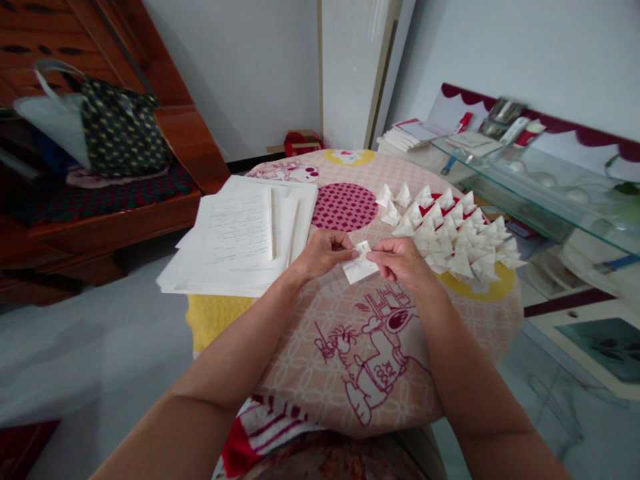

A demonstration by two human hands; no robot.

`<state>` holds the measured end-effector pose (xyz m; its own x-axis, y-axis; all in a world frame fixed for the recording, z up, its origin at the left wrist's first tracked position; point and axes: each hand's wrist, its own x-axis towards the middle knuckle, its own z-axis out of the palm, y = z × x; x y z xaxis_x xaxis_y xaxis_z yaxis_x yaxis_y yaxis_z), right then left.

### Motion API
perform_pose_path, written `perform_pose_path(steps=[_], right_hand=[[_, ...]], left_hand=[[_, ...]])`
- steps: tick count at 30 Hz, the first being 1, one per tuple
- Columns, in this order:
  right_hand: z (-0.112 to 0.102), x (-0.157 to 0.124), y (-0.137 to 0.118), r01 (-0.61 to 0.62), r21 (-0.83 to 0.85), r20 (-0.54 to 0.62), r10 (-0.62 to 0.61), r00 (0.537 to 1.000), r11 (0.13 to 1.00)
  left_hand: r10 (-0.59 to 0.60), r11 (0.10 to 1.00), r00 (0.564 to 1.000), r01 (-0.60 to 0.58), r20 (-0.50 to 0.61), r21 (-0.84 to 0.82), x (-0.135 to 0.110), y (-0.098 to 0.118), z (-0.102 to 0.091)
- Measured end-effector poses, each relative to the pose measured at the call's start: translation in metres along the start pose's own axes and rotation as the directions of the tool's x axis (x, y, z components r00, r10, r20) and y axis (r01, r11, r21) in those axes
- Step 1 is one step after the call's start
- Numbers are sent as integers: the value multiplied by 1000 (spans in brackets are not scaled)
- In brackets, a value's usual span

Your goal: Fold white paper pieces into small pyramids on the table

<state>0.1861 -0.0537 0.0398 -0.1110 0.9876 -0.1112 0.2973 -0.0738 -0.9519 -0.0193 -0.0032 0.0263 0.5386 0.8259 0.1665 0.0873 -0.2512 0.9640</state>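
In the head view, the left hand [325, 253] and the right hand [404, 261] are pinching a small white paper [358, 271] between thumbs and fingers. This paper is showing straight folded edges and faint marks, and is staying between the hands above the patterned cloth [305, 340]. A paper stack [235, 233] is overhanging the cloth's left edge; pointed folded papers [453, 230] are crowding the right side. Open cloth is stretching between the forearms.

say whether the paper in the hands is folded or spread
Folded, it seems: the paper held by left hand and right hand shows a narrow part above a wider flap; finer folds I cannot tell.
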Motion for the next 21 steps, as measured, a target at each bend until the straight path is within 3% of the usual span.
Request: perform_pose_path(steps=[8,21], right_hand=[[0,-3,-5,132,-22,-70,-133,989,991],[-9,-2,-3,159,59,-133,-150,980,986]], left_hand=[[6,1000,999,-5,-31,11,-1,2,-2],[-4,989,996,-9,-88,-145,-2,6,-9]])
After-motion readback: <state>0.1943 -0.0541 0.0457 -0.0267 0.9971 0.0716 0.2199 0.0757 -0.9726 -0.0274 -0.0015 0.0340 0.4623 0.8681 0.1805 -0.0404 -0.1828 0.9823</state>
